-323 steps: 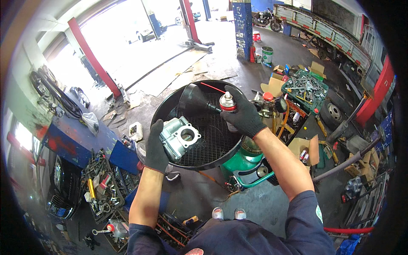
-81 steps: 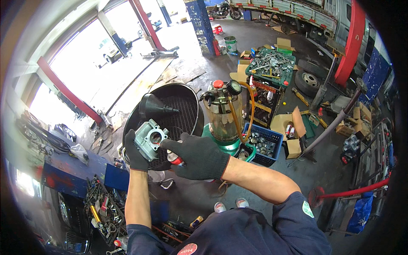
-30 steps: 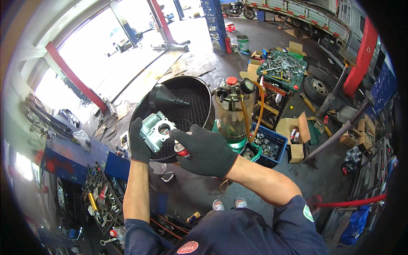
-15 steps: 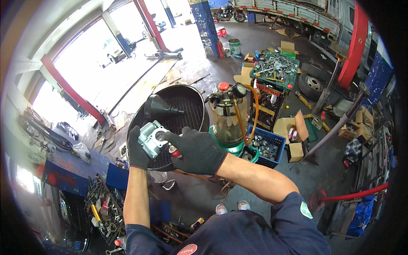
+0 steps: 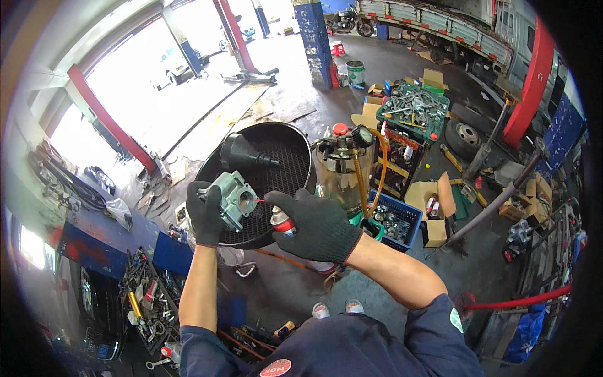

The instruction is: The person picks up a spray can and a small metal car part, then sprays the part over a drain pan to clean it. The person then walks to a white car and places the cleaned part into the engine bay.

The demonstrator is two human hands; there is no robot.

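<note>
My left hand (image 5: 205, 217), in a black knit glove, is closed around the side of a silvery metal throttle body (image 5: 232, 196) with a round bore. In my right hand (image 5: 320, 227), also gloved, is a red and white spray can (image 5: 282, 222). The index finger lies over the can's top. A thin red straw (image 5: 259, 200) points from the can at the throttle body's bore. Both things are held above a round black drum (image 5: 306, 146) with a mesh grate. A black funnel (image 5: 235, 152) lies on the grate, beyond the throttle body.
Right of the drum stands a clear fluid tank (image 5: 333, 179) with a gauge and orange hose. A blue crate (image 5: 411, 234) of metal parts sits beside it. A tool cart topped by a green tray (image 5: 433, 107) stands farther back. Tools fill a tray (image 5: 147, 301) at the lower left.
My right hand has drawn back to the right with the spray can, baring the straw and more of the can. The throttle body has turned slightly, so its bore shows better.
</note>
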